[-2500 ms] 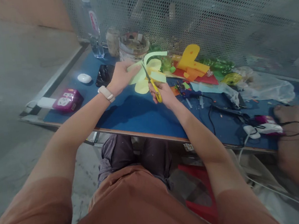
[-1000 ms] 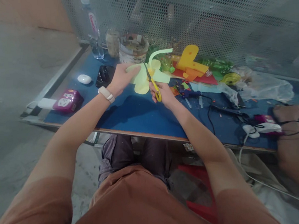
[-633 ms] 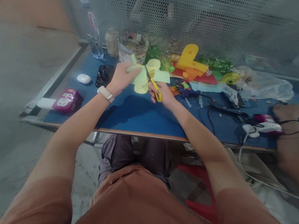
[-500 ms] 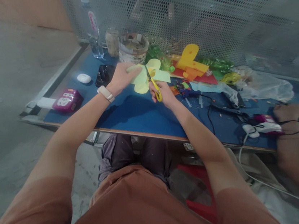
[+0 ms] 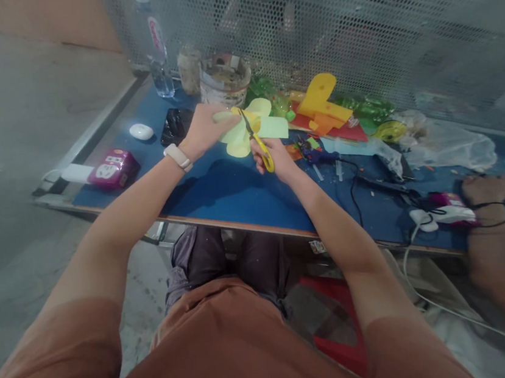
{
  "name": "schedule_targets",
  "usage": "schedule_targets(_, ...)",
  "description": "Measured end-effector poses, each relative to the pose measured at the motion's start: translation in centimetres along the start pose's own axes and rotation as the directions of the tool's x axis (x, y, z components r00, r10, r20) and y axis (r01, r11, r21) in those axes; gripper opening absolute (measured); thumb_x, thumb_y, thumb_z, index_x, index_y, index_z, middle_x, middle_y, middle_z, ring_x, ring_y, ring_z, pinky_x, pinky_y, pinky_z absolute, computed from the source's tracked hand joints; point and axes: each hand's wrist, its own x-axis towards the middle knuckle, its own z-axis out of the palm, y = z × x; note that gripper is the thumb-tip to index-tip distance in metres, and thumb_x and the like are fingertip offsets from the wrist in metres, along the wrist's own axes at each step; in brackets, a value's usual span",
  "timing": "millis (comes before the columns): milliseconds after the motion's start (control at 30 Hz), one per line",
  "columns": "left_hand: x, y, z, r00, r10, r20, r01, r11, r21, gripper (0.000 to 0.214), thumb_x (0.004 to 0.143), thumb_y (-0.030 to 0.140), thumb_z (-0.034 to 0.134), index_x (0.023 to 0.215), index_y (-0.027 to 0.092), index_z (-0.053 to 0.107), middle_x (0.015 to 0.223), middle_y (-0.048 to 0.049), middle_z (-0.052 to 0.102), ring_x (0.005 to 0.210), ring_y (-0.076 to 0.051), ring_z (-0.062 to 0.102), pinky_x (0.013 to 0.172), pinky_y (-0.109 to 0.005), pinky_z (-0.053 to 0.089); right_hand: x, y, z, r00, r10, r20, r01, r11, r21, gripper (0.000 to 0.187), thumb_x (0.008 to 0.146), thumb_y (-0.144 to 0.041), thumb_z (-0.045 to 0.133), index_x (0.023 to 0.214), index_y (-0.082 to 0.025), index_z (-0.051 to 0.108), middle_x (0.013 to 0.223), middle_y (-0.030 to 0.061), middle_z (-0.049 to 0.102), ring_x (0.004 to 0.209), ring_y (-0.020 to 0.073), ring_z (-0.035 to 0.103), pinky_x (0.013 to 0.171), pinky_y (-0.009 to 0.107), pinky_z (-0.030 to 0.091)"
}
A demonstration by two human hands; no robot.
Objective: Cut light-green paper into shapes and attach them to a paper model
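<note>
My left hand [image 5: 203, 129] pinches a pale yellow-green foam sheet [image 5: 239, 138] with rounded lobes, held just above the blue table [image 5: 229, 189]. A pale band sits on that wrist. My right hand [image 5: 276, 156] grips yellow-handled scissors [image 5: 258, 142], whose blades point up into the sheet near its middle. Both hands are closed on what they hold.
Behind the sheet stand a water bottle [image 5: 156, 47], a jar [image 5: 191, 71] and a round tub [image 5: 224, 79] against a perforated metal screen. Orange and yellow foam pieces [image 5: 323, 107], green scraps, a black phone [image 5: 175, 125], a white case [image 5: 141, 131], a pink packet [image 5: 112, 168]. Another person's hand [image 5: 485, 191] rests at right among cables.
The long curled strip that stood up from the sheet is gone. The scissor blades have worked further into the sheet, and my left hand has turned it slightly.
</note>
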Motion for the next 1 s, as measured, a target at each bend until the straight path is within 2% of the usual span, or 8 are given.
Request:
schedule_targets(67, 0.1, -0.3, -0.1, 0.999, -0.031, 0.015, 0.030, 0.999, 0.021, 0.034, 0.098, 0.042, 0.106, 0.092, 0.023, 0.078, 0.074, -0.0016, 0.067, 0.092, -0.030, 0.081, 0.085, -0.050, 0.072, 0.0, 0.0, -0.1, 1.000, -0.006, 0.003, 0.006, 1.000, -0.001, 0.077, 0.102, -0.084, 0.102, 0.087, -0.032, 0.048, 0.059, -0.0079, 0.053, 0.044, 0.0122, 0.050, 0.038, 0.025, 0.049)
schedule_targets(167, 0.2, -0.5, -0.1, 0.997, -0.070, 0.014, 0.070, 0.997, 0.029, 0.035, 0.097, 0.045, 0.104, 0.089, 0.022, 0.079, 0.080, -0.0043, 0.072, 0.093, -0.030, 0.081, 0.085, -0.049, 0.072, 0.1, -0.1, -0.1, 1.000, -0.014, 0.005, 0.014, 1.000, -0.007, 0.078, 0.101, -0.083, 0.104, 0.085, -0.031, 0.048, 0.059, -0.0079, 0.053, 0.044, 0.0112, 0.050, 0.038, 0.025, 0.048)
schedule_targets(267, 0.2, -0.4, -0.1, 0.996, -0.086, 0.028, 0.087, 0.996, -0.021, 0.041, 0.097, 0.054, 0.105, 0.093, 0.021, 0.081, 0.085, -0.0076, 0.077, 0.094, -0.029, 0.081, 0.087, -0.050, 0.074, 0.1, -0.2, 0.0, 0.999, -0.031, -0.010, 0.031, 1.000, 0.002, 0.078, 0.104, -0.082, 0.102, 0.083, -0.030, 0.048, 0.059, -0.0082, 0.051, 0.043, 0.0105, 0.050, 0.039, 0.024, 0.047)
schedule_targets(433, 0.1, -0.5, -0.2, 0.989, -0.110, 0.094, 0.120, 0.987, -0.107, 0.055, 0.096, 0.074, 0.107, 0.102, 0.024, 0.083, 0.087, -0.0093, 0.080, 0.098, -0.031, 0.081, 0.091, -0.058, 0.077, 0.1, -0.5, 0.1, 0.998, -0.046, -0.042, 0.047, 0.999, 0.012, 0.074, 0.107, -0.076, 0.101, 0.084, -0.030, 0.048, 0.058, -0.0091, 0.051, 0.042, 0.0109, 0.051, 0.038, 0.023, 0.046)
schedule_targets(567, 0.3, -0.8, -0.3, 0.994, -0.108, 0.032, 0.111, 0.988, -0.106, 0.062, 0.095, 0.081, 0.105, 0.101, 0.024, 0.082, 0.092, -0.0107, 0.081, 0.096, -0.030, 0.081, 0.086, -0.055, 0.076, 0.0, -0.6, 0.1, 0.999, -0.029, -0.026, 0.030, 0.999, 0.021, 0.073, 0.107, -0.074, 0.102, 0.084, -0.030, 0.048, 0.058, -0.0098, 0.050, 0.041, 0.0098, 0.048, 0.039, 0.022, 0.048)
schedule_targets(667, 0.5, -1.0, -0.3, 0.994, -0.113, 0.001, 0.112, 0.988, -0.103, 0.066, 0.092, 0.082, 0.107, 0.097, 0.022, 0.080, 0.091, -0.0092, 0.079, 0.090, -0.028, 0.079, 0.078, -0.051, 0.072, -0.1, -0.6, 0.1, 0.999, -0.021, -0.024, 0.022, 0.999, 0.024, 0.073, 0.107, -0.075, 0.102, 0.084, -0.030, 0.048, 0.058, -0.0097, 0.050, 0.041, 0.0096, 0.048, 0.038, 0.021, 0.048)
schedule_targets(867, 0.3, 0.0, -0.3, 0.995, -0.088, 0.041, 0.090, 0.995, -0.048, 0.072, 0.089, 0.085, 0.107, 0.084, 0.026, 0.067, 0.078, -0.0027, 0.065, 0.091, -0.022, 0.068, 0.080, -0.046, 0.064, 0.0, -0.3, 0.1, 1.000, -0.010, -0.027, 0.011, 1.000, 0.018, 0.073, 0.107, -0.077, 0.101, 0.085, -0.031, 0.049, 0.059, -0.0090, 0.050, 0.043, 0.0107, 0.051, 0.039, 0.022, 0.048)
schedule_targets(1000, 0.2, 0.6, -0.5, 0.993, -0.111, 0.039, 0.112, 0.993, -0.025, 0.072, 0.084, 0.085, 0.107, 0.086, 0.028, 0.063, 0.075, -0.0021, 0.060, 0.100, -0.028, 0.070, 0.083, -0.046, 0.060, 0.0, -0.2, -0.2, 1.000, -0.004, -0.013, 0.004, 1.000, 0.011, 0.072, 0.109, -0.078, 0.099, 0.087, -0.031, 0.049, 0.060, -0.0089, 0.050, 0.045, 0.0107, 0.051, 0.039, 0.022, 0.049)
